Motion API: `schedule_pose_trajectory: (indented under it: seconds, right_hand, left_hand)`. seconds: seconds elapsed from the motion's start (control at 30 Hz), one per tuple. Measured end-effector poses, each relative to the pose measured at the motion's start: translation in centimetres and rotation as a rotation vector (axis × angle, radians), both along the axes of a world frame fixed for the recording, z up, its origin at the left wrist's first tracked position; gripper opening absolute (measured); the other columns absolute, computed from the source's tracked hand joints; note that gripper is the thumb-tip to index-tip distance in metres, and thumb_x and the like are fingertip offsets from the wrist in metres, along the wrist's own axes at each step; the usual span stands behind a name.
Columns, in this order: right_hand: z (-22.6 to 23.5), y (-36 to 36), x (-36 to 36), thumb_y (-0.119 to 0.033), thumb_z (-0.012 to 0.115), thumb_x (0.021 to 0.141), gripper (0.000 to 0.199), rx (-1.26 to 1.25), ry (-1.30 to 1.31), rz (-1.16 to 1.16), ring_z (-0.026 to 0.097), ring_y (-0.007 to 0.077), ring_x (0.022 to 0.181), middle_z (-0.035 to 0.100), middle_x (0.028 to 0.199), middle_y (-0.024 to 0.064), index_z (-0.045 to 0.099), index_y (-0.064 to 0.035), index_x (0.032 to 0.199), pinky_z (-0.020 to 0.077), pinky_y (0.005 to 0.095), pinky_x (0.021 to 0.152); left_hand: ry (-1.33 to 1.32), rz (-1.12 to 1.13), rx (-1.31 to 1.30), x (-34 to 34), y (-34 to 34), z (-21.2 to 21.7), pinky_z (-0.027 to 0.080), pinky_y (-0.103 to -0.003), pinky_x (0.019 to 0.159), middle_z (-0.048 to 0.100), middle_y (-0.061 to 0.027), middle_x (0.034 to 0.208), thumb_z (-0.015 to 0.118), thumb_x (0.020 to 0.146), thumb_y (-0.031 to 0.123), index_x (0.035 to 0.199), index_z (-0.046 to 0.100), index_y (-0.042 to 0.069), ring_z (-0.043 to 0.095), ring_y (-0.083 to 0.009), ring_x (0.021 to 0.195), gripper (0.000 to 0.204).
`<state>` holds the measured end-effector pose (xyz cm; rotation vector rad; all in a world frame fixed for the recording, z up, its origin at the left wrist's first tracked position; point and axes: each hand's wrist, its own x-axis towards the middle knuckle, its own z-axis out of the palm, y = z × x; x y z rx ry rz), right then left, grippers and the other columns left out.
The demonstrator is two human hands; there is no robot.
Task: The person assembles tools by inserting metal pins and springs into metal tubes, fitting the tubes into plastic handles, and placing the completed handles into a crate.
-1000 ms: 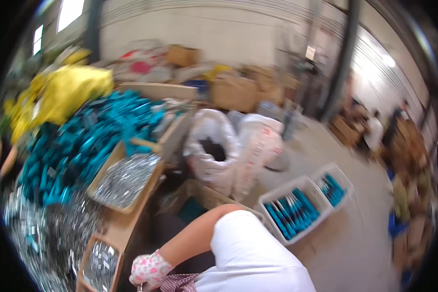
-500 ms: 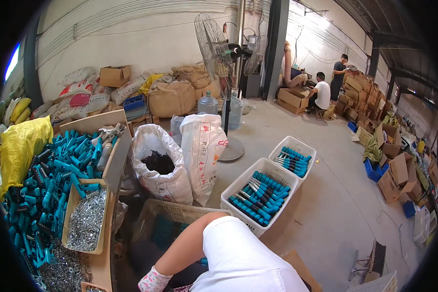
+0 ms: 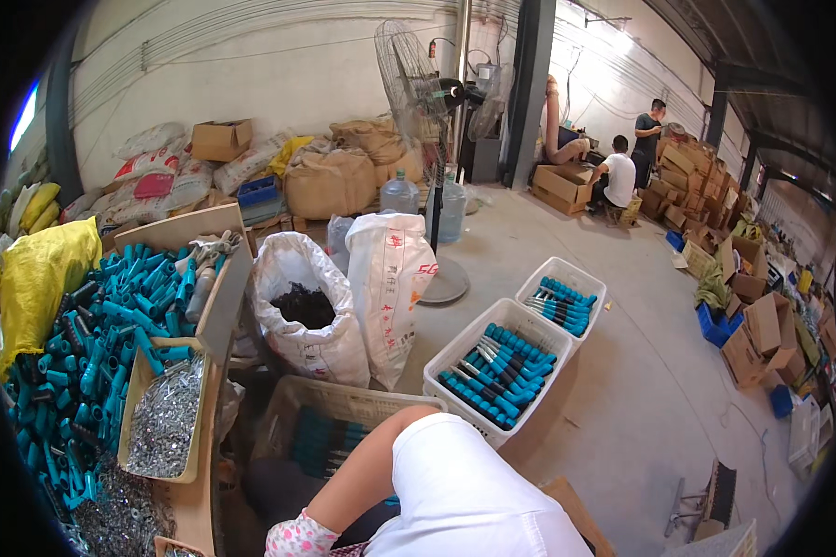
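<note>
Down at the lower edge, a hand in a pink patterned glove [image 3: 299, 538] reaches below a white-sleeved arm; its grip is cut off, so I cannot tell its state. Nearest stands a woven basket [image 3: 344, 401] of teal-handled tools, beside the desk's [image 3: 200, 483] tray of screws [image 3: 163, 422].
</note>
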<state>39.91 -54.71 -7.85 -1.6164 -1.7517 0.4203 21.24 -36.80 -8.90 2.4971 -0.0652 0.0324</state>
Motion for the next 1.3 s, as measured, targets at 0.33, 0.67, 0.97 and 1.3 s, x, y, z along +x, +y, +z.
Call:
schedule_pose_trajectory:
  seconds: [0.33, 0.67, 0.97, 1.3]
  right_hand:
    - [2.8, -1.3, -0.9, -0.028, 0.050, 0.093, 0.026, -0.203, -0.170, 0.028, 0.065, 0.0387, 0.077, 0.064, 0.073, 0.0177, 0.057, -0.0041, 0.103, 0.0504, 0.0481, 0.064]
    - [-5.2, 0.0, -0.1, -0.032, 0.060, 0.087, 0.023, 0.059, -0.342, 0.045, 0.063, 0.0333, 0.068, 0.062, 0.071, 0.0119, 0.064, -0.0114, 0.096, 0.0480, 0.0437, 0.057]
    - [-6.8, 1.9, 0.4, -0.021, 0.058, 0.087, 0.019, 0.070, -0.193, 0.217, 0.063, 0.0368, 0.066, 0.063, 0.068, 0.0157, 0.057, -0.0038, 0.079, 0.0476, 0.0456, 0.054]
    - [-0.8, 0.8, -0.8, -0.051, 0.058, 0.085, 0.039, 0.009, -0.673, 0.241, 0.065, 0.0312, 0.067, 0.065, 0.072, 0.0097, 0.065, -0.0127, 0.089, 0.0495, 0.0432, 0.057]
  left_hand:
    - [0.023, -0.058, 0.034, 0.3, -0.6, 1.0, 0.049, -0.043, 0.066, 0.063, -0.0187, 0.082, 0.062, 0.086, 0.032, 0.105, 0.063, 0.006, 0.061, -0.0372, 0.072, 0.032]
    - [0.127, -0.020, 0.090, 0.5, -1.7, 2.0, 0.050, -0.043, 0.069, 0.064, -0.0198, 0.086, 0.060, 0.087, 0.029, 0.107, 0.064, 0.006, 0.062, -0.0388, 0.076, 0.031]
    - [0.019, -0.091, -0.079, 0.5, -1.9, 1.5, 0.048, -0.041, 0.064, 0.063, -0.0169, 0.080, 0.060, 0.088, 0.026, 0.104, 0.064, 0.007, 0.059, -0.0352, 0.067, 0.026]
    - [0.508, 0.035, -0.502, 0.6, -0.8, 0.9, 0.041, -0.031, 0.050, 0.056, -0.0045, 0.065, 0.053, 0.094, 0.020, 0.084, 0.058, 0.004, 0.050, -0.0133, 0.054, 0.019]
